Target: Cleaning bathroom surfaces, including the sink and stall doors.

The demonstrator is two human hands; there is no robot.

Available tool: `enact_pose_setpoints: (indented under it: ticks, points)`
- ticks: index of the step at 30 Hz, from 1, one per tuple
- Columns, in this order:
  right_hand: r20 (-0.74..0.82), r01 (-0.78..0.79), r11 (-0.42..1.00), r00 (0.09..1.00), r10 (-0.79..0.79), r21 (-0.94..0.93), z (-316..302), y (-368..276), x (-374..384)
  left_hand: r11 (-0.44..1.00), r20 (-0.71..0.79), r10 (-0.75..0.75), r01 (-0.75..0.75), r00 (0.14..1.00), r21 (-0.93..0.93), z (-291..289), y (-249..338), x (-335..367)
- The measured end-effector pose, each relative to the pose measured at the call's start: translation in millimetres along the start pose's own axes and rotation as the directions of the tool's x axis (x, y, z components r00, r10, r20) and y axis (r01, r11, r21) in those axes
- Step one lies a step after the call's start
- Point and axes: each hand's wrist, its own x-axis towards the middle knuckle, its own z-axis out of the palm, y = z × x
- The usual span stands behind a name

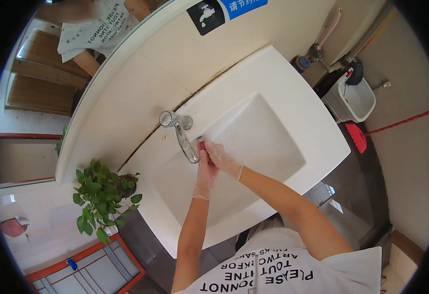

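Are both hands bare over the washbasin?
No, the left hand and right hand both wear translucent gloves with visible cuffs.

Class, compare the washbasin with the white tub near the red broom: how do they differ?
The washbasin looks broad; the tub looks smaller. Over the washbasin are a gloved left hand and right hand; the tub has a dark mop head at its rim. Both are white.

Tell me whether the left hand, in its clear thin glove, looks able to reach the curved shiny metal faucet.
Probably yes: the left hand is close beside the shiny metal faucet, with nothing visible between them. It meets the gloved right hand at a small reddish object, though, and may need freeing first.
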Motion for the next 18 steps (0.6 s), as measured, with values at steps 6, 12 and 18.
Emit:
enact_pose_setpoints:
  ticks: [6, 12, 18]
  points:
    - [-0.093, -0.104, 0.814, 0.994, 0.062, -0.571, -5, -29, -12, 0.991, 0.004, -0.024, 0.024, 1.0, -0.132, -14, 2, 3]
    - [0.084, -0.337, 0.921, 0.942, 0.326, 0.197, -11, -17, -14, 0.991, -0.253, 0.035, -0.002, 0.967, 0.131, -17, 1, 4]
    - [0.242, -0.401, 0.812, 0.914, 0.326, 0.424, -8, 3, -21, 0.962, -0.387, 0.056, 0.054, 0.92, 0.267, -34, 10, 17]
